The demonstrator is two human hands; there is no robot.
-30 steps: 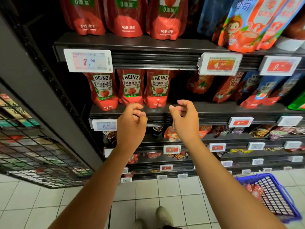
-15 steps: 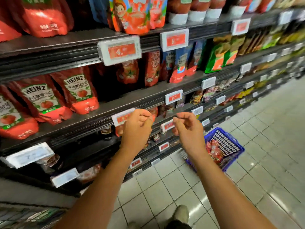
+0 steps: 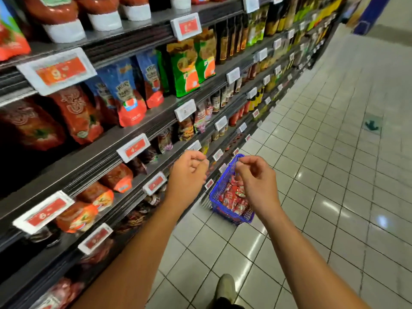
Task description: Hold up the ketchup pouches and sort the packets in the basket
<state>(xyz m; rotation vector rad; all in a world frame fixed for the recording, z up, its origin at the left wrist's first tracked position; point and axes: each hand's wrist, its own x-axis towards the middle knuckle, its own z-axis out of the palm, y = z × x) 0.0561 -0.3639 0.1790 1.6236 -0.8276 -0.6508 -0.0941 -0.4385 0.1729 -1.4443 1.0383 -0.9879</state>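
My left hand [image 3: 187, 175] and my right hand [image 3: 256, 181] are raised side by side in front of me, fingers loosely curled, holding nothing. Neither touches anything. Just beyond and below them a blue wire basket [image 3: 219, 186] stands on the tiled floor beside the shelving, with several red packets [image 3: 231, 197] in it. My right hand partly hides the basket's right side. The left hand is nearest the shelf edge with its red price tags [image 3: 155, 182].
Dark store shelves [image 3: 116, 139] run along the left and into the distance, stocked with red and blue sauce pouches [image 3: 127, 94], green bags [image 3: 185, 68] and bottles. White floor tiles [image 3: 323, 152] stretch to the right. My shoe [image 3: 225, 286] is at the bottom.
The view has swung right along the aisle, from the Heinz pouches to the basket. Both hands stayed raised and empty, now lower and in front of the basket.
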